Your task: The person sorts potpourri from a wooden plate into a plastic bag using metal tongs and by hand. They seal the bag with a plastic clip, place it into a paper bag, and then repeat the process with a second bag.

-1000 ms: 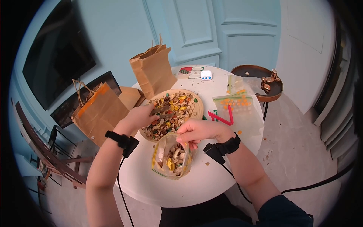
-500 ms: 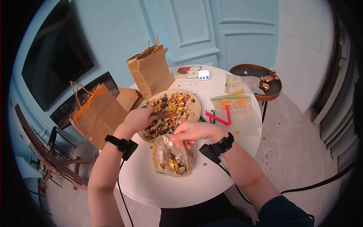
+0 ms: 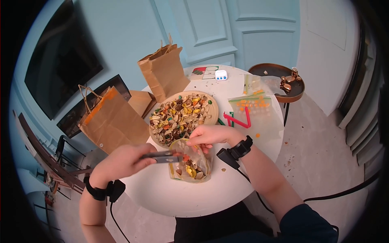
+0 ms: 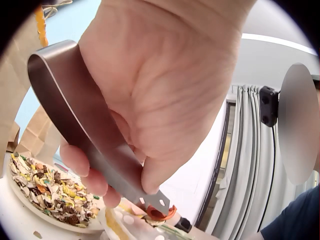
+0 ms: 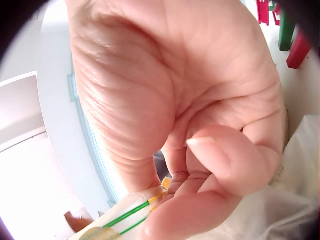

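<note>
Metal tongs (image 4: 95,120) are gripped in my left hand (image 3: 121,165), with an orange-red dried piece (image 4: 162,214) at their tips. In the head view the tongs' tips overlap the mouth of a clear zip bag (image 3: 176,172). Inside that bag lie yellow and brown dried pieces (image 3: 191,171). My right hand (image 3: 214,135) pinches the bag's rim, where a green and yellow zip strip (image 5: 127,215) shows in the right wrist view. Behind the bag sits a round wooden tray (image 3: 213,107) heaped with mixed dried potpourri (image 3: 180,117).
Two brown paper bags (image 3: 164,75) (image 3: 113,123) stand at the left and back of the white table (image 3: 162,200). To the right lie red sealing clips (image 3: 239,122) and a zip bag with orange pieces (image 3: 253,106). A small white timer (image 3: 221,75) stands at the back.
My left hand has drawn the tongs from the tray toward me, over the zip bag, with an orange-red piece at the tips. The right hand stays at the bag's rim.
</note>
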Motion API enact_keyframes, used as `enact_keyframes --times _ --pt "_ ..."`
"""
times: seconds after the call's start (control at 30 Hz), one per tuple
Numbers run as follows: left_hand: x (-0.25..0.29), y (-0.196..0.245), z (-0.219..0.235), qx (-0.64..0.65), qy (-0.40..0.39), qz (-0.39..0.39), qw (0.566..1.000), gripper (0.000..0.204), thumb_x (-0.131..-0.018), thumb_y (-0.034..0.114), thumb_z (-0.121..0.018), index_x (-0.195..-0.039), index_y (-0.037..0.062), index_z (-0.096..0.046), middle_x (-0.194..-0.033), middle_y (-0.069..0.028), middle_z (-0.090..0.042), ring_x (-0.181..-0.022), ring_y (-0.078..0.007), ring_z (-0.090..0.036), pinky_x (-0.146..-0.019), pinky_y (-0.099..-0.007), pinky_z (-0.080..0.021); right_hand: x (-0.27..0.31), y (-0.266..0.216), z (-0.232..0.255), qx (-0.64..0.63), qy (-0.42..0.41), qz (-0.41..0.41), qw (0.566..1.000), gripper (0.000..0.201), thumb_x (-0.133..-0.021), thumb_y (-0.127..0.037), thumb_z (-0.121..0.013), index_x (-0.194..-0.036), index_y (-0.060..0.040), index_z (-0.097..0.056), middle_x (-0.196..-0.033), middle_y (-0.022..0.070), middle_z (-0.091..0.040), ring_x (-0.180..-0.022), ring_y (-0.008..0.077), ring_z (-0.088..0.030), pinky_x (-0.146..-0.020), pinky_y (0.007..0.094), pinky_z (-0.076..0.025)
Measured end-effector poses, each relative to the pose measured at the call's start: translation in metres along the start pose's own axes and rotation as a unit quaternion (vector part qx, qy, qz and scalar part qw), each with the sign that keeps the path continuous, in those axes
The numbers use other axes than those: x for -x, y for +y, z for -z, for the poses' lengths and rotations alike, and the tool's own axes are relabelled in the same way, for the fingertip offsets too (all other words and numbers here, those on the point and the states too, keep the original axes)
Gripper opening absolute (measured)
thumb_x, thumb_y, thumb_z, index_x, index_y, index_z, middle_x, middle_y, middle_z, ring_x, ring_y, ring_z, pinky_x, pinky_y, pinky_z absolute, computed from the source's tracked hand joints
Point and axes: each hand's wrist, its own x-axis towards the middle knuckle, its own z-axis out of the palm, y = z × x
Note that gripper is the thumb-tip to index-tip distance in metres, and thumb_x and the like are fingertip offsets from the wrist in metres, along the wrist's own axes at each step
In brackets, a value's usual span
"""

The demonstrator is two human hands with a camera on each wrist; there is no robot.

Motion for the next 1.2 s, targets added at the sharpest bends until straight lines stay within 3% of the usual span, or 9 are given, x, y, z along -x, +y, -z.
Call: enact_keyframes --times 0.1,0.2,0.27,0.3,0.37,0.47,0.57,0.9,1.2 --pt "0.001 0.006 -0.002 -0.027 -0.067 0.023 0.997 0.026 -0.089 0.025 -0.058 -0.105 0.0054 -0.055 -0.078 -0.0158 -0.059 -0.072 -0.0323 -0.059 -0.065 -0.0385 -0.045 0.0 0.0 0.0 -0.007 -0.008 0.004 1.0 0.032 -0.091 -0.031 -0.055 -0.075 -0.0039 -0.062 -0.066 0.0022 -0.062 -0.048 0.0057 -0.054 -0.042 0.0174 -0.037" --pt "-0.008 -0.009 -0.001 0.066 -0.016 -0.003 0.998 0.027 -0.089 0.026 -0.058 -0.106 0.005 -0.055 -0.08 -0.016 -0.06 -0.074 -0.0319 -0.059 -0.066 -0.0388 -0.046 0.0 0.0 0.0 -0.005 -0.008 0.008 1.0 0.032 -0.091 -0.031 -0.054 -0.075 -0.0045 -0.062 -0.065 0.0017 -0.062 -0.048 0.0055 -0.054 -0.042 0.0173 -0.037" --pt "-0.024 -0.026 0.007 0.082 0.079 0.061 0.992 0.03 -0.088 0.027 -0.058 -0.107 0.0033 -0.055 -0.082 -0.016 -0.061 -0.077 -0.0319 -0.06 -0.068 -0.0396 -0.046 0.0 0.001 0.0 -0.002 -0.004 0.012 1.0 0.031 -0.091 -0.031 -0.055 -0.075 -0.0049 -0.062 -0.065 0.0015 -0.061 -0.048 0.0053 -0.053 -0.042 0.0173 -0.036" --pt "-0.033 -0.038 0.005 0.081 0.079 0.061 0.992 0.03 -0.088 0.027 -0.058 -0.107 0.0033 -0.055 -0.082 -0.016 -0.061 -0.077 -0.0319 -0.06 -0.068 -0.0396 -0.046 -0.001 0.002 0.0 -0.004 -0.004 0.01 1.0 0.031 -0.091 -0.031 -0.055 -0.075 -0.0052 -0.061 -0.065 0.0013 -0.061 -0.048 0.0052 -0.053 -0.042 0.0172 -0.036" --pt "-0.054 -0.065 -0.005 -0.073 0.152 0.059 0.984 0.03 -0.088 0.028 -0.058 -0.101 0.0021 -0.055 -0.084 -0.0161 -0.062 -0.08 -0.0327 -0.061 -0.07 -0.0407 -0.047 -0.001 0.001 0.0 -0.004 -0.005 0.008 1.0 0.031 -0.09 -0.031 -0.055 -0.075 -0.0054 -0.061 -0.065 0.0012 -0.061 -0.048 0.0052 -0.053 -0.042 0.0171 -0.036" --pt "-0.079 -0.086 -0.017 -0.19 0.102 0.089 0.972 0.028 -0.087 0.029 -0.058 -0.095 0.0022 -0.053 -0.086 -0.0164 -0.063 -0.083 -0.0333 -0.061 -0.073 -0.0422 -0.047 -0.001 0.002 0.0 -0.005 -0.003 0.004 1.0 0.03 -0.09 -0.031 -0.055 -0.076 -0.0054 -0.061 -0.065 0.0006 -0.06 -0.048 0.005 -0.053 -0.042 0.0171 -0.036" --pt "-0.097 -0.095 -0.028 -0.199 0.054 0.131 0.97 0.028 -0.087 0.03 -0.057 -0.092 0.0031 -0.051 -0.087 -0.0162 -0.063 -0.084 -0.0339 -0.061 -0.074 -0.0427 -0.048 -0.001 0.003 0.0 -0.011 -0.005 0.014 1.0 0.029 -0.09 -0.031 -0.055 -0.077 -0.0055 -0.061 -0.065 0.0001 -0.06 -0.049 0.005 -0.054 -0.042 0.017 -0.036" --pt "-0.116 -0.1 -0.049 -0.226 0.034 0.128 0.965 0.029 -0.089 0.029 -0.054 -0.096 0.0013 -0.051 -0.093 -0.0179 -0.064 -0.087 -0.0343 -0.061 -0.073 -0.0444 -0.048 -0.005 0.007 0.0 -0.016 -0.015 0.01 1.0 0.027 -0.09 -0.03 -0.055 -0.08 -0.0055 -0.06 -0.065 0.0004 -0.06 -0.049 0.005 -0.054 -0.042 0.0166 -0.037" --pt "-0.106 -0.094 -0.052 -0.236 0.059 0.087 0.966 0.025 -0.091 0.027 -0.05 -0.095 0.0021 -0.051 -0.081 -0.0185 -0.063 -0.078 -0.0373 -0.061 -0.068 -0.0479 -0.047 -0.005 0.006 0.0 -0.016 -0.013 0.009 1.0 0.027 -0.091 -0.03 -0.054 -0.081 -0.0054 -0.06 -0.067 0.0009 -0.06 -0.049 0.0052 -0.054 -0.042 0.0169 -0.036"
